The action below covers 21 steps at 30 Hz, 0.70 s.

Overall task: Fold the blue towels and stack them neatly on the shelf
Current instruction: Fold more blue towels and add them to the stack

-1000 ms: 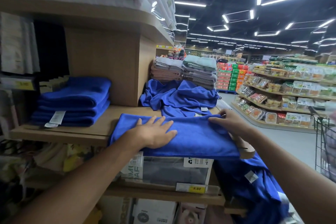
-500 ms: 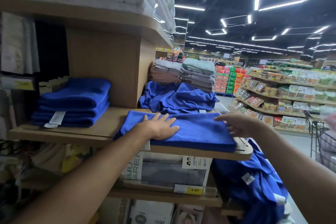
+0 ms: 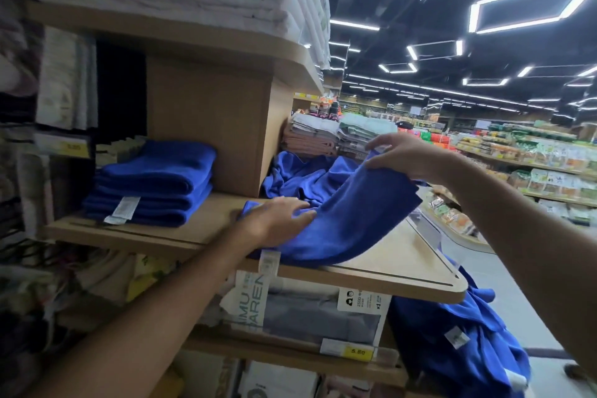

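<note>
The left hand (image 3: 277, 220), fingers spread, pressed the blue towel (image 3: 355, 223) onto the shelf (image 3: 403, 263) near its front edge; the right hand (image 3: 410, 155) pinched its raised end at one o'clock. Bare wood lay at four o'clock, the folded stack (image 3: 155, 184) at nine.

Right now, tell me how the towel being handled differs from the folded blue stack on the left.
The handled towel is mid-fold, its right end lifted by the right hand while the left hand presses its other end; the folded stack lies flat, untouched. The handled towel is one piece; the folded stack is several layers. Both are deep blue, with white tags.
</note>
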Each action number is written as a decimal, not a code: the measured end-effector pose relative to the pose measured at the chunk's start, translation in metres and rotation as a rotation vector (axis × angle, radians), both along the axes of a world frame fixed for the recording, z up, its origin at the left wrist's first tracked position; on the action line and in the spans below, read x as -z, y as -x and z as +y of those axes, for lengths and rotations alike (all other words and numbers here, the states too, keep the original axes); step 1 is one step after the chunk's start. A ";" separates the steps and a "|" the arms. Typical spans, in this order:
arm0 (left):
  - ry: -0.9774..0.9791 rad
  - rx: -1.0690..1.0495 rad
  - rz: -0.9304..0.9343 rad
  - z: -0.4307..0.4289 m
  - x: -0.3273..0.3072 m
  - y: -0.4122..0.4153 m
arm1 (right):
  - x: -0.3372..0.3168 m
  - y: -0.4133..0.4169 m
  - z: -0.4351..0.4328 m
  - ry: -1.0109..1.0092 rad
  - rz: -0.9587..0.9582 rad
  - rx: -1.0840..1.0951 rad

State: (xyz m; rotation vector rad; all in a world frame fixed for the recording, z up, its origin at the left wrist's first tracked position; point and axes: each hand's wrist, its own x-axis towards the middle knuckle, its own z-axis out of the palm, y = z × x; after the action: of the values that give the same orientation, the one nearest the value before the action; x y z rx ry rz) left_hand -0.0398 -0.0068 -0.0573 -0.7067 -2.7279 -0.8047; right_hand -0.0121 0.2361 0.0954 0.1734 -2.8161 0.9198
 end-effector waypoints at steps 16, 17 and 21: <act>-1.282 -0.087 -0.369 -0.066 0.010 0.005 | 0.067 0.045 -0.207 -0.296 -0.408 -0.263; -1.258 -0.103 -0.335 -0.064 0.009 0.004 | 0.073 0.045 -0.207 -0.260 -0.408 -0.268; -1.166 -0.150 -0.274 -0.062 0.011 0.012 | 0.079 0.036 -0.182 -0.066 -0.225 -0.326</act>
State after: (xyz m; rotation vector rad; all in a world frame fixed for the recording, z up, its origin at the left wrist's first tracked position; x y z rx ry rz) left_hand -0.0515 -0.0689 -0.0683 -0.1144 -1.8803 -2.2108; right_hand -0.0485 0.0542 0.0162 0.5876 -3.0869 0.9624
